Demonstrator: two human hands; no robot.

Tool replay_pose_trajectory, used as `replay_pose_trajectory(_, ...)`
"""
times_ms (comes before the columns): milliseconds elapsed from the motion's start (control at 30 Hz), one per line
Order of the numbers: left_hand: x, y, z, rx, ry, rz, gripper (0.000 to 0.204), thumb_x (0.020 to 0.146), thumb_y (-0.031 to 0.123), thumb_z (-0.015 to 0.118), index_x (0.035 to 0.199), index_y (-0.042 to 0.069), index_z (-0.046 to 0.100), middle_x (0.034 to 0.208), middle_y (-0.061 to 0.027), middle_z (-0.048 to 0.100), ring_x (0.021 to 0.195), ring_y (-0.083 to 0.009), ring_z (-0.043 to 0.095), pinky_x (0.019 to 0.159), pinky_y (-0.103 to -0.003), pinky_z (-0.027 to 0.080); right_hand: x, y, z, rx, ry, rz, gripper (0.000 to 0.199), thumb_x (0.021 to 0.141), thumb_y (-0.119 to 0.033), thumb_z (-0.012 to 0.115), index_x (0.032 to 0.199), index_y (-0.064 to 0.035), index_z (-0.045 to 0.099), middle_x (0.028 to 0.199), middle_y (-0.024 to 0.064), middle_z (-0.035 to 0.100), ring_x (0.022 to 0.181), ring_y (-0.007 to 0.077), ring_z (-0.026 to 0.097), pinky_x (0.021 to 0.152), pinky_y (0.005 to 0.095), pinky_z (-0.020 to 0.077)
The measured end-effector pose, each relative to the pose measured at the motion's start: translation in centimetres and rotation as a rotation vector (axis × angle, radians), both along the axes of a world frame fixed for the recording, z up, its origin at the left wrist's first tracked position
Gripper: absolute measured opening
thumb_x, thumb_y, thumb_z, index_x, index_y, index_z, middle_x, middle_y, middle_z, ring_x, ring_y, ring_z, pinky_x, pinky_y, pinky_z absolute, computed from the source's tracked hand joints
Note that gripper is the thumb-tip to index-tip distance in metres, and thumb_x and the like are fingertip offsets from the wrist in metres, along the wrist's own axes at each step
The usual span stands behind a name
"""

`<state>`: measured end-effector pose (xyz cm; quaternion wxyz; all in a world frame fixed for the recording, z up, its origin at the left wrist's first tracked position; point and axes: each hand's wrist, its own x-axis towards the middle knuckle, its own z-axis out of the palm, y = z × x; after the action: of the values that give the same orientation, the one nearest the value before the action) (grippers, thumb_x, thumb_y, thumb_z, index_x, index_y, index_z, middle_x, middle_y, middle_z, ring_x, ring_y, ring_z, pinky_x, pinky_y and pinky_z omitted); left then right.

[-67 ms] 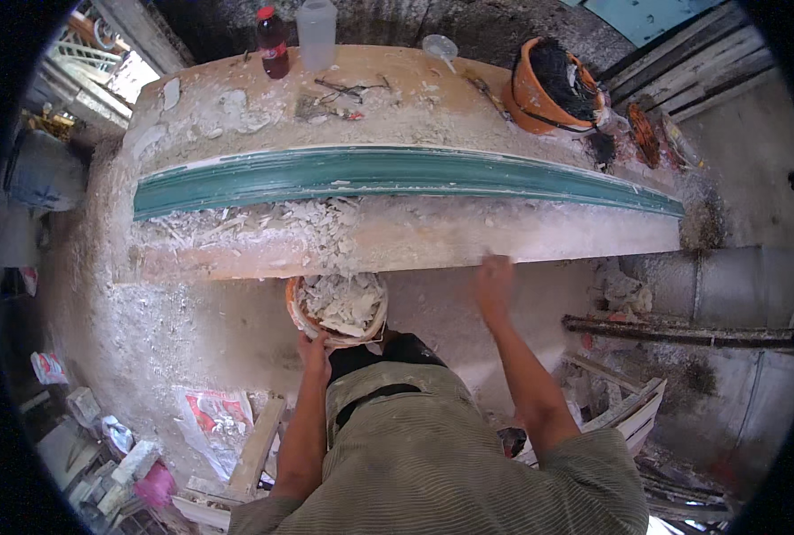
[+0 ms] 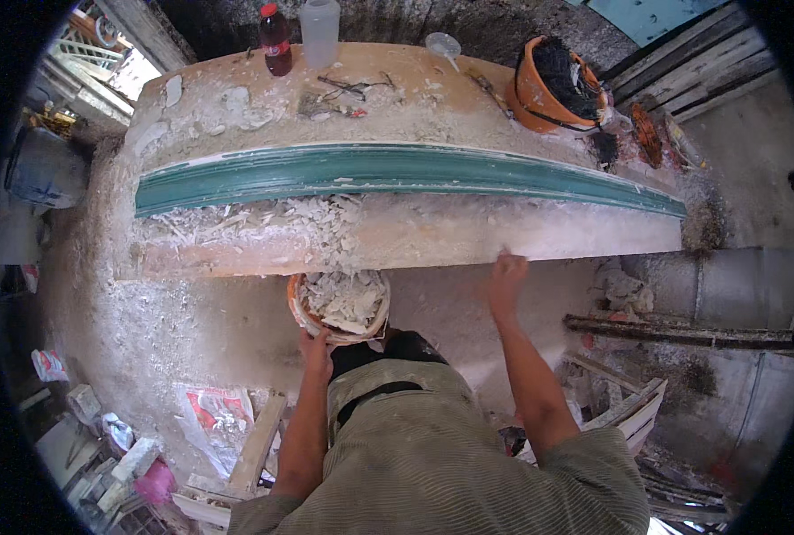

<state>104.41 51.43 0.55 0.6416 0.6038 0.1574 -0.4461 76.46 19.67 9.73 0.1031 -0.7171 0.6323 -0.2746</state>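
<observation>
My left hand [image 2: 315, 346] grips the near rim of an orange bucket [image 2: 295, 308]. The bucket sits just under the front edge of the worktable [image 2: 415, 236], filled with whitish plaster scraps [image 2: 343, 301]. At the same edge, farther right, my right hand [image 2: 506, 272] is curled closed and a little blurred; I cannot make out what its fingers hold. A long teal mould strip [image 2: 397, 169] with a ridged profile lies along the table beyond both hands. Loose plaster crumbs [image 2: 316, 218] are heaped between the strip and the edge, above the bucket.
Toward the back stand a red-capped bottle [image 2: 275, 45], a translucent pitcher [image 2: 319, 34] and an orange bucket with dark contents [image 2: 553, 89]. Wire pieces [image 2: 354, 89] lie on the tabletop. Wooden frames [image 2: 624, 410] and rubble [image 2: 116, 473] flank me on the floor.
My right hand has shifted slightly rightward along the table edge. My left hand stays on the bucket rim.
</observation>
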Motion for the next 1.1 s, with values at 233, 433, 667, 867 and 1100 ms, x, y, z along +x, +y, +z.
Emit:
replay_pose_trajectory(233, 0.4, -0.8, 0.3, 0.012, 0.039, 0.029, 0.04, 0.086, -0.001, 0.067, 0.123, 0.005, 0.054, 0.117, -0.0098, 0.064, 0.1, -0.0252, 0.068, 0.078, -0.041, 0.062, 7.3, 0.3, -1.8, -0.009, 0.307, 0.207, 0.014, 0.092, -0.01, 0.061, 0.096, 0.0025, 0.065, 0.104, 0.0221, 0.061, 0.095, 0.0427, 0.06, 0.081, 0.0517, 0.0494)
replay_pose_trajectory(433, 0.1, -0.9, 0.9, 0.021, 0.06, 0.074, 0.043, 0.086, -0.001, 0.066, 0.126, 0.004, 0.053, 0.116, -0.0114, 0.064, 0.098, -0.0253, 0.069, 0.078, -0.041, 0.062, 17.6, 10.4, -2.1, 0.21, 0.047, 0.405, 0.01, 0.088, -0.01, 0.068, 0.096, -0.0042, 0.069, 0.093, 0.0142, 0.058, 0.086, 0.0347, 0.061, 0.069, 0.0488, 0.0497)
replay_pose_trajectory(667, 0.0, -0.4, 0.9, 0.054, -0.022, 0.013, 0.035, 0.084, -0.002, 0.067, 0.117, 0.0, 0.057, 0.11, -0.0117, 0.067, 0.089, -0.0234, 0.069, 0.077, -0.037, 0.06, 19.9, 6.7, -0.2, -0.039, 0.018, 0.494, 0.023, 0.086, -0.011, 0.07, 0.108, -0.0088, 0.074, 0.087, 0.0105, 0.058, 0.085, 0.0306, 0.06, 0.068, 0.0442, 0.0508)
replay_pose_trajectory(867, 0.3, -0.5, 0.8, 0.102, -0.048, 0.055, 0.037, 0.08, -0.006, 0.069, 0.115, 0.0, 0.059, 0.104, -0.0105, 0.068, 0.088, -0.0213, 0.068, 0.075, -0.034, 0.058, 22.0, 1.4, 0.1, -0.04, 0.191, 0.787, 0.025, 0.083, -0.01, 0.071, 0.108, -0.0114, 0.075, 0.092, 0.0104, 0.062, 0.088, 0.0295, 0.061, 0.069, 0.0431, 0.0516)
replay_pose_trajectory(1100, -0.1, 0.2, 2.0, 0.127, -0.068, 0.124, 0.041, 0.079, -0.005, 0.069, 0.118, 0.0, 0.059, 0.107, -0.0108, 0.068, 0.09, -0.0223, 0.069, 0.071, -0.034, 0.059, 23.8, 1.2, 0.1, -0.227, 0.151, 0.79, 0.025, 0.083, -0.008, 0.07, 0.108, -0.0073, 0.073, 0.09, 0.011, 0.06, 0.087, 0.0302, 0.062, 0.067, 0.0446, 0.0532)
